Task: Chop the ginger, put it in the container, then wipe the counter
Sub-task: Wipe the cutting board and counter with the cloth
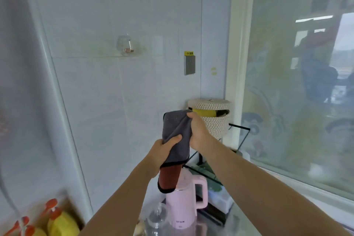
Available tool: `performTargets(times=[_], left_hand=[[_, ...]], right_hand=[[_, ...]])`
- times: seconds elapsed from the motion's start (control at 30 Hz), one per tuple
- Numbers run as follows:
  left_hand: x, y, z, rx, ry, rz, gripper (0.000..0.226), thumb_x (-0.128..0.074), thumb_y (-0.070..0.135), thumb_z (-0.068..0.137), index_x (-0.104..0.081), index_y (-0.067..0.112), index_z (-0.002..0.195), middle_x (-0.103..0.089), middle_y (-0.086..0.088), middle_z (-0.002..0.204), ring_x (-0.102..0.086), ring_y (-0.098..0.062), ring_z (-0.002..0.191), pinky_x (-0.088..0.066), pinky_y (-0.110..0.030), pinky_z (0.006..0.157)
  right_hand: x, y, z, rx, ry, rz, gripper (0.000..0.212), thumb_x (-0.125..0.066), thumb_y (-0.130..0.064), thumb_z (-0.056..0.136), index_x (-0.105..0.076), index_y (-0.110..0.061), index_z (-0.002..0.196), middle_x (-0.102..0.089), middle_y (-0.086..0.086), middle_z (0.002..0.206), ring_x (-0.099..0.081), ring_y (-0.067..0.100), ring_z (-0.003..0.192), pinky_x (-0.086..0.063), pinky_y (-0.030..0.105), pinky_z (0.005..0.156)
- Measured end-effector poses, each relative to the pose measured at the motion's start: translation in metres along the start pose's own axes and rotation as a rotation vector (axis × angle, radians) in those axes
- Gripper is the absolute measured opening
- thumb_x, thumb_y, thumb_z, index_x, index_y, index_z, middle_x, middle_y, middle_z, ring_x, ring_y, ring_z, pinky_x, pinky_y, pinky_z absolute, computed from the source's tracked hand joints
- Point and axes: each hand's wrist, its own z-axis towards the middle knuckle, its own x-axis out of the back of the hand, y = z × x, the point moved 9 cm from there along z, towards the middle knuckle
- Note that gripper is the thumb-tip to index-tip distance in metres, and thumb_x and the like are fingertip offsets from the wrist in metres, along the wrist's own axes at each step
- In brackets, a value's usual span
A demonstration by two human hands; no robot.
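Both arms reach forward and up; the left hand [162,148] grips the grey-and-red cloth [177,136] mid-length, the right hand [198,130] pinches its top corner above the pink kettle [184,203].

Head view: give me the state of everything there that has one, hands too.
Cloth: held up in the air, draped, grey side out, red-brown side showing below.
Left hand: grips the cloth's middle.
Right hand: grips the cloth's top edge.
Pink kettle: upright, top partly hidden by the cloth.
Woven basket: upright, yellow item showing through its opening.
Clear bottle: upright.
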Motion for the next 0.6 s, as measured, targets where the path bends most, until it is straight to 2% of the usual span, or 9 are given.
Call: performTargets(times=[0.1,0.2,0.27,0.37,0.4,0.43,0.5,0.53,0.6], left_hand=[[-0.049,-0.054,-0.025,0.094,-0.057,0.017,0.042,-0.071,0.041,0.081,-0.065,0.009,0.108,-0.071,-0.009,0.102,-0.067,-0.026,0.094,-0.054,-0.036,0.086],[-0.104,-0.102,-0.066,0.177,-0.158,0.066,0.044,-0.071,0.043,0.081,-0.065,0.011,0.111,-0.071,-0.004,0.104,-0.065,-0.024,0.097,-0.053,-0.038,0.090],[-0.144,-0.127,-0.101,0.229,-0.241,0.051,0.039,-0.069,0.043,0.083,-0.066,0.013,0.108,-0.071,-0.002,0.103,-0.066,-0.021,0.096,-0.054,-0.035,0.087],[-0.199,-0.162,-0.160,0.334,-0.335,-0.026,0.024,-0.064,0.038,0.089,-0.067,0.014,0.096,-0.071,-0.005,0.100,-0.066,-0.022,0.096,-0.052,-0.035,0.087],[-0.214,-0.175,-0.179,0.368,-0.363,-0.034,0.022,-0.063,0.036,0.090,-0.068,0.015,0.091,-0.071,-0.004,0.093,-0.066,-0.020,0.091,-0.052,-0.035,0.085],[-0.229,-0.187,-0.195,0.375,-0.389,-0.013,0.022,-0.061,0.033,0.092,-0.067,0.015,0.082,-0.069,-0.002,0.083,-0.065,-0.017,0.080,-0.051,-0.033,0.077],[-0.252,-0.211,-0.227,0.366,-0.439,0.090,0.029,-0.056,0.026,0.094,-0.055,0.014,0.068,-0.054,0.000,0.062,-0.050,-0.013,0.056,-0.039,-0.025,0.057],[-0.263,-0.223,-0.240,0.359,-0.468,0.146,0.029,-0.055,0.024,0.095,-0.052,0.014,0.068,-0.049,0.000,0.058,-0.045,-0.013,0.053,-0.034,-0.024,0.053],[-0.281,-0.241,-0.269,0.329,-0.525,0.255,0.028,-0.053,0.023,0.097,-0.055,0.011,0.072,-0.054,0.000,0.056,-0.047,-0.018,0.055,-0.034,-0.026,0.052]], right_hand=[[0.076,0.036,-0.039,-0.099,0.117,-0.026,0.024,-0.053,-0.031,0.094,-0.060,-0.010,0.089,-0.062,0.012,0.089,-0.059,0.026,0.080,-0.049,0.042,0.086],[0.149,0.055,-0.090,-0.156,0.206,-0.076,0.020,-0.052,-0.028,0.096,-0.059,-0.010,0.089,-0.063,0.011,0.088,-0.060,0.024,0.080,-0.051,0.037,0.073],[0.195,0.061,-0.129,-0.165,0.275,-0.119,0.021,-0.051,-0.025,0.097,-0.060,-0.009,0.087,-0.063,0.010,0.085,-0.060,0.023,0.078,-0.050,0.034,0.065],[0.261,0.072,-0.190,-0.187,0.344,-0.145,0.020,-0.050,-0.023,0.098,-0.061,-0.009,0.089,-0.063,0.011,0.088,-0.060,0.023,0.079,-0.050,0.033,0.066],[0.282,0.075,-0.211,-0.187,0.362,-0.149,0.020,-0.049,-0.021,0.099,-0.061,-0.008,0.089,-0.063,0.011,0.088,-0.060,0.023,0.079,-0.050,0.032,0.066],[0.304,0.078,-0.232,-0.185,0.390,-0.159,0.021,-0.048,-0.019,0.099,-0.061,-0.006,0.088,-0.062,0.011,0.086,-0.059,0.023,0.077,-0.050,0.032,0.066],[0.347,0.085,-0.275,-0.201,0.449,-0.175,0.020,-0.048,-0.018,0.099,-0.060,-0.003,0.091,-0.062,0.012,0.085,-0.059,0.023,0.076,-0.049,0.032,0.065],[0.365,0.090,-0.297,-0.225,0.464,-0.189,0.020,-0.048,-0.018,0.099,-0.060,-0.003,0.091,-0.061,0.011,0.086,-0.058,0.022,0.076,-0.049,0.033,0.065],[0.396,0.104,-0.337,-0.292,0.458,-0.233,0.020,-0.047,-0.018,0.100,-0.058,-0.002,0.098,-0.061,0.011,0.089,-0.058,0.021,0.079,-0.049,0.034,0.071]])
